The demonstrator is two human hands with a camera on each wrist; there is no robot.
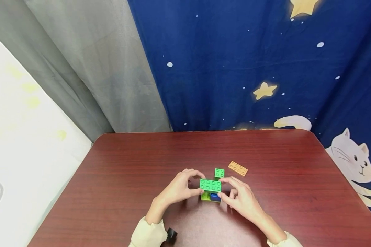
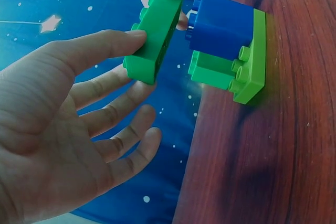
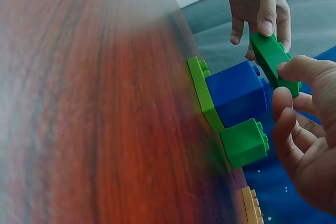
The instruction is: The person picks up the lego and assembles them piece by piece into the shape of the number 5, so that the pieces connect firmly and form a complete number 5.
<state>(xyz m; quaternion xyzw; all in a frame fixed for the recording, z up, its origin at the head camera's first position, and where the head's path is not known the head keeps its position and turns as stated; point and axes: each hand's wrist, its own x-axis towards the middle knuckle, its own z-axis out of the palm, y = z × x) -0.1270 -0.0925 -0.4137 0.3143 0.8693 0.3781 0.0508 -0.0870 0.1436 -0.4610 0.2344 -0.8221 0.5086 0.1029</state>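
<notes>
My left hand (image 1: 180,187) and right hand (image 1: 242,199) pinch opposite ends of a long green brick (image 1: 210,185), studs up. In the left wrist view, the left thumb and fingers (image 2: 118,93) grip its near end. The brick is held above a blue brick (image 3: 237,93), with a gap between them. That blue brick sits on a flat lime-green plate (image 2: 257,51), leaving some plate studs bare. A smaller green brick (image 1: 219,172) stands just behind the plate, close to the right fingers. The right wrist view has the right thumb and index finger at the long brick's lower end.
A flat orange plate (image 1: 238,168) with studs lies on the dark red table (image 1: 142,157), behind and right of the bricks. A small black object (image 1: 171,235) is beside the left sleeve (image 1: 149,233). Curtains (image 1: 235,68) hang behind the table's far edge.
</notes>
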